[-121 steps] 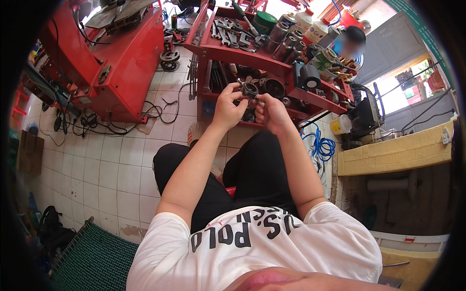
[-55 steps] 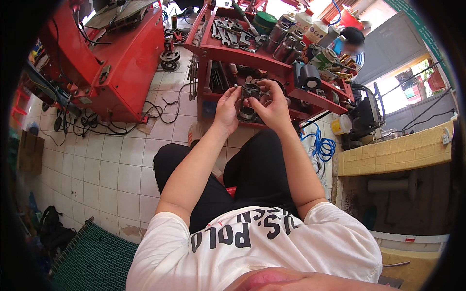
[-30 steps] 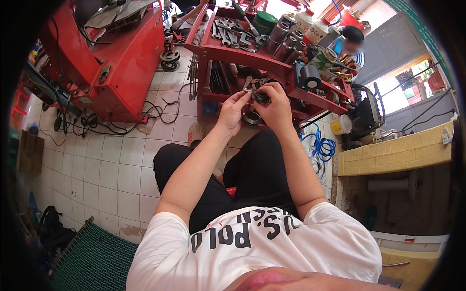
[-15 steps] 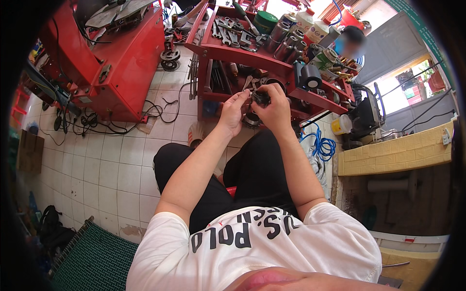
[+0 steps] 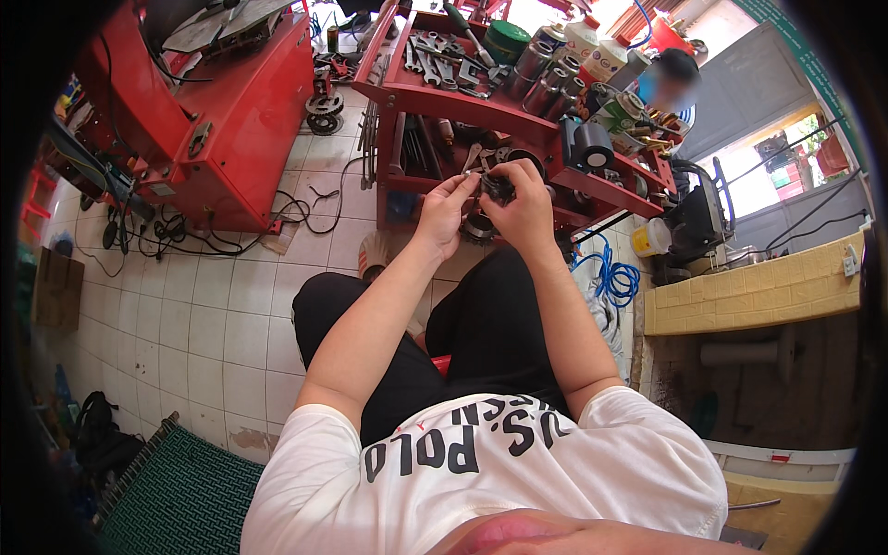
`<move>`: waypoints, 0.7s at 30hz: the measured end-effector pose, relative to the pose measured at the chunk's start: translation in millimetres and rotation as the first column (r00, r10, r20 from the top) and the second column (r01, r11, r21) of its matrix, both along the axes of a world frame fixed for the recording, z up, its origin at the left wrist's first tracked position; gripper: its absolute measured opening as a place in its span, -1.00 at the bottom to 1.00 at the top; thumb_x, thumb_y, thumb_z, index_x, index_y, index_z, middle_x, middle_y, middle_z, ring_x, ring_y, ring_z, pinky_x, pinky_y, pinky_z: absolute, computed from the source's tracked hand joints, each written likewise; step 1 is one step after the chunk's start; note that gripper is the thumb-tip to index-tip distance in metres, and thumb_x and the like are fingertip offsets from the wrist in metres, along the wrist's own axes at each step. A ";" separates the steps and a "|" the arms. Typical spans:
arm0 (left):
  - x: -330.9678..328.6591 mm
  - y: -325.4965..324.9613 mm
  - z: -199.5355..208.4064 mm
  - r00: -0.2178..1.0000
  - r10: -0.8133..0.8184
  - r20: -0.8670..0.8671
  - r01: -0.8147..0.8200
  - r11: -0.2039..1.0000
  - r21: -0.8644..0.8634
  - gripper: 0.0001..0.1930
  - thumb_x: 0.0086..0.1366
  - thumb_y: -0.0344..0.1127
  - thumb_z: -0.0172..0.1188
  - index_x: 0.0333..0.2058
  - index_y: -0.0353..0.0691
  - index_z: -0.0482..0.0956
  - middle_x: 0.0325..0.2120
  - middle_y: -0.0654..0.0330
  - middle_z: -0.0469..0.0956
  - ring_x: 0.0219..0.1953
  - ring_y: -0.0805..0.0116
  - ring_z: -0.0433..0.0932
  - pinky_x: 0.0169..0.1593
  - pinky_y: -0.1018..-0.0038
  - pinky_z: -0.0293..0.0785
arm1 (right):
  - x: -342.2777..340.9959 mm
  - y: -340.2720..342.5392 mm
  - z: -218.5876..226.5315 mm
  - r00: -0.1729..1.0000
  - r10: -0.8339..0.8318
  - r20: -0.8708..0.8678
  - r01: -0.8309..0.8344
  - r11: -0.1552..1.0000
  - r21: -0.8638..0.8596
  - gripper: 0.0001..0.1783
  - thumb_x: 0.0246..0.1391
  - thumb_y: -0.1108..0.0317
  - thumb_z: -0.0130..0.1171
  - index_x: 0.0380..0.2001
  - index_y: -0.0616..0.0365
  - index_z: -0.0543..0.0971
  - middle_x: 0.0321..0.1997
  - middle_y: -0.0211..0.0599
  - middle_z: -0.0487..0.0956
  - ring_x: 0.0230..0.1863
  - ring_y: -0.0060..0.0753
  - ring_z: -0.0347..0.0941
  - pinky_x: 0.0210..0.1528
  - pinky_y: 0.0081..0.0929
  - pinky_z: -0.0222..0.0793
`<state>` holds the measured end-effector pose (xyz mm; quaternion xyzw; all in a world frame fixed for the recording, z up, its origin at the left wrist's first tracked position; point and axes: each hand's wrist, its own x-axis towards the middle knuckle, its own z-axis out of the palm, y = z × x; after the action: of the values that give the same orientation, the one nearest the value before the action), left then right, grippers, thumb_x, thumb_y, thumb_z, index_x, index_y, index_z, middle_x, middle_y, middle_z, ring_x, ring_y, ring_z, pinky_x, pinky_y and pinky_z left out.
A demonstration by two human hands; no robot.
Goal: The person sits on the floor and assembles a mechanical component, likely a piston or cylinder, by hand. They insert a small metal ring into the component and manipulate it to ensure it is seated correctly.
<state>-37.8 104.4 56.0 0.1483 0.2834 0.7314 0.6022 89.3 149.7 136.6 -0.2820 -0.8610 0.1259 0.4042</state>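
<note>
In front of the lower shelf of a red tool trolley (image 5: 490,104), both my hands are raised close together. My right hand (image 5: 524,205) is closed round a small dark metal part (image 5: 499,190), whose kind I cannot make out. Just left of it, my left hand (image 5: 446,217) has its thumb and fingers pinched together at the part's edge; what sits in the pinch is too small to name. Wrenches (image 5: 435,69) and spray cans (image 5: 534,63) crowd the trolley's upper tray. Loose tools and metal rings lie on the shelf behind my hands.
A large red machine (image 5: 231,129) stands at the left, with black cables on the tiled floor (image 5: 208,314). A blue hose (image 5: 612,277) lies coiled at the right, near a black pressure-washer-like machine (image 5: 696,208). Another person (image 5: 668,88) is behind the trolley. A green woven seat (image 5: 180,495) is at lower left.
My hands stay at nearly the same spot, with only slight finger movement around the dark part. At the top, a co-worker's arm near the floor parts has moved out of view.
</note>
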 end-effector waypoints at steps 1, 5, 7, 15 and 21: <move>0.1 0.1 -0.1 1.000 0.000 0.001 0.000 1.000 0.004 -0.86 0.38 -0.18 0.35 -0.17 -0.02 0.65 -0.30 0.39 0.70 -0.35 0.61 0.63 -0.29 0.62 0.48 | 0.2 -0.1 0.3 1.000 0.001 -0.001 -0.001 1.000 -0.001 -0.63 -0.22 0.48 0.40 -0.24 0.19 0.58 -0.22 -0.19 0.55 -0.20 -0.05 0.58 -0.18 -0.25 0.53; -0.1 0.4 -1.5 1.000 0.000 0.008 0.000 1.000 0.012 -0.88 0.38 -0.21 0.34 -0.18 -0.02 0.64 -0.30 0.39 0.70 -0.34 0.61 0.64 -0.29 0.62 0.48 | 0.1 0.1 0.3 1.000 0.003 -0.006 -0.003 1.000 -0.002 -0.64 -0.21 0.49 0.40 -0.25 0.19 0.58 -0.22 -0.19 0.55 -0.20 -0.05 0.58 -0.19 -0.26 0.53; 0.0 0.4 -2.1 1.000 0.003 0.005 -0.003 1.000 0.004 -0.89 0.38 -0.22 0.34 -0.18 -0.02 0.64 -0.31 0.40 0.70 -0.34 0.61 0.64 -0.29 0.63 0.48 | 0.1 0.0 1.0 1.000 0.004 -0.004 -0.004 1.000 -0.001 -0.65 -0.21 0.49 0.40 -0.26 0.19 0.57 -0.23 -0.19 0.55 -0.21 -0.05 0.58 -0.19 -0.26 0.53; 0.3 -0.3 0.4 1.000 -0.002 0.021 0.001 1.000 0.029 -0.89 0.38 -0.23 0.34 -0.18 -0.02 0.63 -0.29 0.40 0.70 -0.33 0.62 0.64 -0.28 0.63 0.49 | 2.1 3.7 -3.1 1.000 0.008 -0.007 -0.008 1.000 0.005 -0.68 -0.20 0.50 0.40 -0.29 0.21 0.58 -0.22 -0.22 0.56 -0.22 -0.12 0.59 -0.22 -0.32 0.53; -0.1 0.2 -1.3 1.000 -0.002 0.030 0.000 0.999 0.038 -0.89 0.39 -0.24 0.34 -0.17 -0.02 0.63 -0.29 0.40 0.70 -0.31 0.62 0.64 -0.27 0.62 0.49 | 2.0 5.2 -3.8 1.000 0.014 -0.021 -0.014 1.000 0.009 -0.72 -0.20 0.49 0.41 -0.32 0.22 0.62 -0.19 -0.22 0.59 -0.20 -0.14 0.61 -0.19 -0.34 0.55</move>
<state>-37.9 104.6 54.8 0.1489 0.2602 0.7386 0.6038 91.3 155.0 132.8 -0.2730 -0.8591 0.1279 0.4136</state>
